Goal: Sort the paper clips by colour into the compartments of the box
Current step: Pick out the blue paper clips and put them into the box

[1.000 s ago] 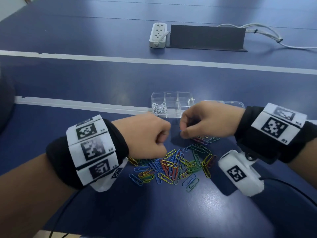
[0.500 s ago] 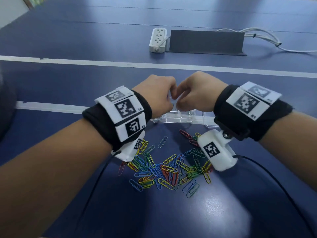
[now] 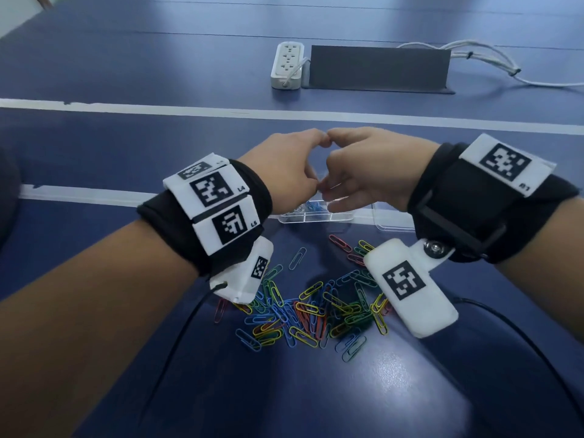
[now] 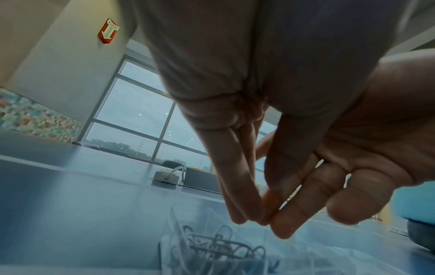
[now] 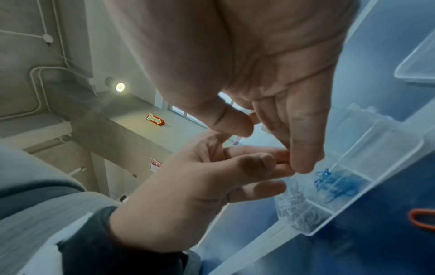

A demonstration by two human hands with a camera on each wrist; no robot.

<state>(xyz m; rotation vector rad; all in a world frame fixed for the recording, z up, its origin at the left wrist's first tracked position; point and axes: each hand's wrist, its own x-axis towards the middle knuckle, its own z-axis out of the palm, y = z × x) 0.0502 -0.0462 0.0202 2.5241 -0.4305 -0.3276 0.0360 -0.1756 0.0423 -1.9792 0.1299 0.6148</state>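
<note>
A clear compartment box (image 3: 316, 219) lies on the blue table beyond a pile of mixed coloured paper clips (image 3: 316, 311). One compartment holds blue clips (image 3: 314, 208) (image 5: 339, 184), and the one beside it holds pale clips (image 5: 294, 201) (image 4: 219, 245). Both hands hover just over the box with their fingertips touching each other. My left hand (image 3: 313, 184) (image 4: 254, 219) has its thumb laid against its extended fingers. No clip shows there. My right hand (image 3: 328, 192) points its straight fingers (image 5: 303, 148) down at the box, thumb apart from them.
The box's clear lid (image 3: 395, 221) lies to its right. Loose clips, one of them red (image 3: 340, 243), sit between box and pile. A white power strip (image 3: 287, 64), a dark panel (image 3: 379, 67) and cables (image 3: 474, 55) stand far back.
Both hands have moved from above the pile forward to above the box. The left hand was a fist and now has its fingers extended, and the right hand's fingers have straightened.
</note>
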